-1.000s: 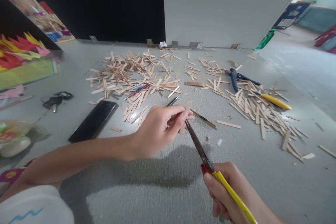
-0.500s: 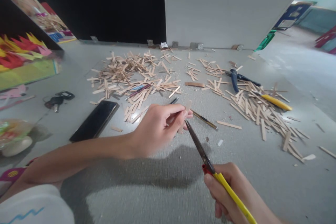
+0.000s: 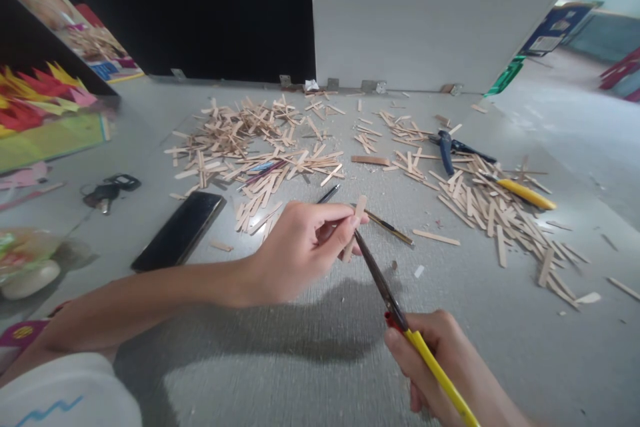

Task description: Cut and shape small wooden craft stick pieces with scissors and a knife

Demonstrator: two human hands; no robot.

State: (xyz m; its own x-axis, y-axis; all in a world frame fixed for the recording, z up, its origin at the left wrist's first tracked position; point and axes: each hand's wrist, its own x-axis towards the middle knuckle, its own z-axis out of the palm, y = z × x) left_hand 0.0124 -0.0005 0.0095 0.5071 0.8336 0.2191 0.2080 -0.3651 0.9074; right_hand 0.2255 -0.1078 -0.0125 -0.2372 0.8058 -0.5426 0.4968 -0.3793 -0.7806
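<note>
Between the thumb and fingers of my left hand [image 3: 305, 247] is a small wooden craft stick [image 3: 360, 207], tilted, its upper end sticking out above the fingertips and its lower end below. My right hand [image 3: 440, 353] is closed around the yellow handles of a pair of scissors [image 3: 380, 273]. Their dark blades look closed and point up and left, the tip right beside the stick and my left fingers. Whether the tip touches the stick I cannot tell. Behind my left hand lie a dark pen [image 3: 329, 193] and a gold-and-black pen [image 3: 389, 225].
Heaps of wooden sticks lie at back left [image 3: 240, 127] and right [image 3: 480, 207]. Dark blue-handled pliers [image 3: 446, 152] and a yellow cutter [image 3: 527, 193] rest by the right heap. At left are a black phone [image 3: 180, 230], keys [image 3: 107, 193] and a white lidded container [image 3: 70, 390]. A black-and-white panel [image 3: 440, 13] stands behind.
The craft stick has turned slightly in my left fingers, and more of its lower end shows. My right hand and the scissors have shifted very little.
</note>
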